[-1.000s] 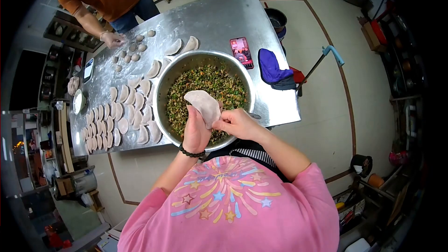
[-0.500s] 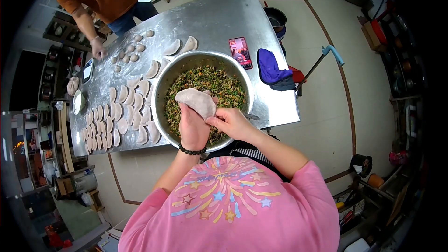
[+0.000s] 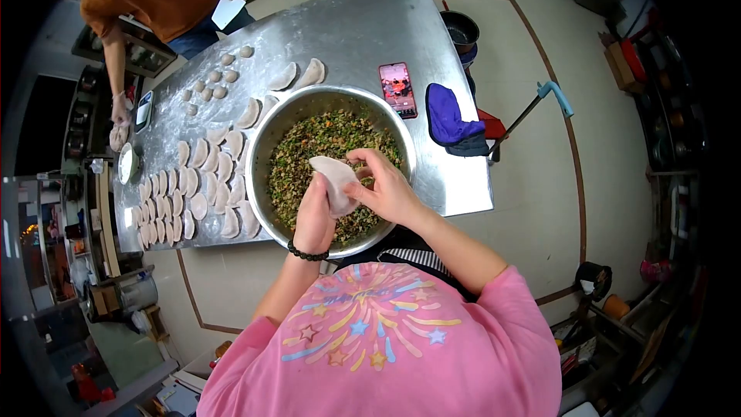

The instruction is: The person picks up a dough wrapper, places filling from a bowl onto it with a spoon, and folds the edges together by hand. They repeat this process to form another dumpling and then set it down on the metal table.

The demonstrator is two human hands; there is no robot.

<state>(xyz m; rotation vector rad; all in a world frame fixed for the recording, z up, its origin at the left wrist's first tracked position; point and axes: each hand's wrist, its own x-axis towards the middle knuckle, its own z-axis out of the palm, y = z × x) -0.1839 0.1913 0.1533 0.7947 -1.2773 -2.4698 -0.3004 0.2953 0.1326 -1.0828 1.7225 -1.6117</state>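
Observation:
A pale half-moon dumpling is held over the large steel bowl of chopped green and brown filling. My left hand, with a dark bead bracelet at the wrist, grips the dumpling from its left side. On the other side, my right hand has its thumb on the dumpling's face, with the fingers curved and partly apart above it. Rows of folded dumplings lie on the floured steel table left of the bowl.
A phone and a purple-and-black cloth item lie right of the bowl. Small dough balls sit at the far left. A co-worker in a brown shirt reaches toward a dough lump beside a small white bowl.
The dumpling has turned more upright in my hands, and my right hand has shifted up along it. The co-worker's hand has moved from the dough balls to the dough lump.

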